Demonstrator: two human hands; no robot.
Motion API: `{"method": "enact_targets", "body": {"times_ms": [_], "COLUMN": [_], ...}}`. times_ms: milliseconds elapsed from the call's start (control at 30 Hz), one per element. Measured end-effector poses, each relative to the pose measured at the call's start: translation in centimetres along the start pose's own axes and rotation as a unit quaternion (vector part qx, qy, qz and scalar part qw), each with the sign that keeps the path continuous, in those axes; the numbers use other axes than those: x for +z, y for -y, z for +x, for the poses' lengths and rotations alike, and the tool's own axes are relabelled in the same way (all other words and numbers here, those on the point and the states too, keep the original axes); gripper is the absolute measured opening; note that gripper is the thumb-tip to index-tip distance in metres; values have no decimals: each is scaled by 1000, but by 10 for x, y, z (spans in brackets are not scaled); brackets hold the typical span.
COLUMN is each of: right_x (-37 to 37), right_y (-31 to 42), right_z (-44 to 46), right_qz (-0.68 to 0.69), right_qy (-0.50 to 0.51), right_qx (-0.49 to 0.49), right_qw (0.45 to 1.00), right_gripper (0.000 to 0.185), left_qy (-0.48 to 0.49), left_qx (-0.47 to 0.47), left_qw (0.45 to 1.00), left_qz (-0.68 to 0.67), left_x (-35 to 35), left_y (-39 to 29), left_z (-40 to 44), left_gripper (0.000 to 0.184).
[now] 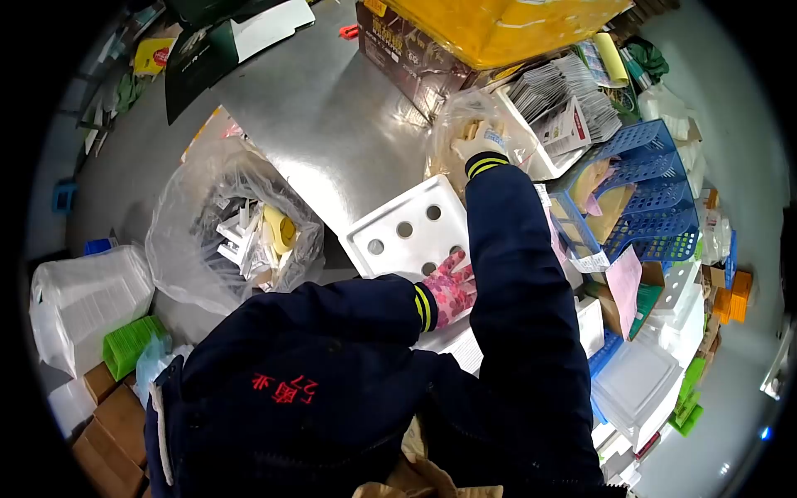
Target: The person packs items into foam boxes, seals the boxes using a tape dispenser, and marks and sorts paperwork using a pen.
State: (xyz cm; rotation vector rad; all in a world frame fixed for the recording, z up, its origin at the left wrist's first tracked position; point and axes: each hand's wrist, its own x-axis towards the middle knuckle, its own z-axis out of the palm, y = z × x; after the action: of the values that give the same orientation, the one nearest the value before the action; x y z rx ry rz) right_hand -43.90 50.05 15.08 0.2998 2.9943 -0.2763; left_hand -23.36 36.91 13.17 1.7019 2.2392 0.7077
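Note:
My left hand, in a pink patterned glove, rests at the near right edge of a white foam tray with several round holes, its fingers spread. My right hand, in a pale glove, reaches forward into a clear plastic bag with tan contents. The fingers are partly hidden by the bag and its contents, so their grip does not show. Just right of that hand stands a white box packed with rows of thin grey-white packets.
A brown printed carton and a yellow wrapped package stand at the back of the metal table. To the right are blue perforated baskets. A bag-lined bin with scraps stands left, beside brown cartons.

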Motion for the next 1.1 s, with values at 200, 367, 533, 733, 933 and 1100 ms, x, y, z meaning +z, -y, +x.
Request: {"method": "enact_targets", "body": {"times_ms": [200,367,533,733,933,1100], "right_x": [-2,-100,-128,-44,-2,23], "right_y": [-21,-42,-109,-148,-140,-164], "right_z": [-12,-104,-223,-296,-323,-347], "right_qz": [170,665,573,475,311,449], "right_qy": [-49,-74,-145,57,-48,-73], "right_qx": [26,-106,110,278,255,220], "right_qw": [984,736,799,833,914,863], "right_gripper": [39,20,27,32,55,46], "left_qy": [-4,-68,-28,81,66,-20], "left_qx": [10,-59,-111,-196,-237,-49], "left_qw": [950,993,986,969,969,997], "left_qz": [313,78,123,129,18,53], "left_x": [-20,-15,-26,-47,-43,-80], "left_y": [0,-11,-16,-19,-11,-49], "left_z": [3,-4,0,8,6,-4], "left_gripper": [44,42,50,79,79,64]}}
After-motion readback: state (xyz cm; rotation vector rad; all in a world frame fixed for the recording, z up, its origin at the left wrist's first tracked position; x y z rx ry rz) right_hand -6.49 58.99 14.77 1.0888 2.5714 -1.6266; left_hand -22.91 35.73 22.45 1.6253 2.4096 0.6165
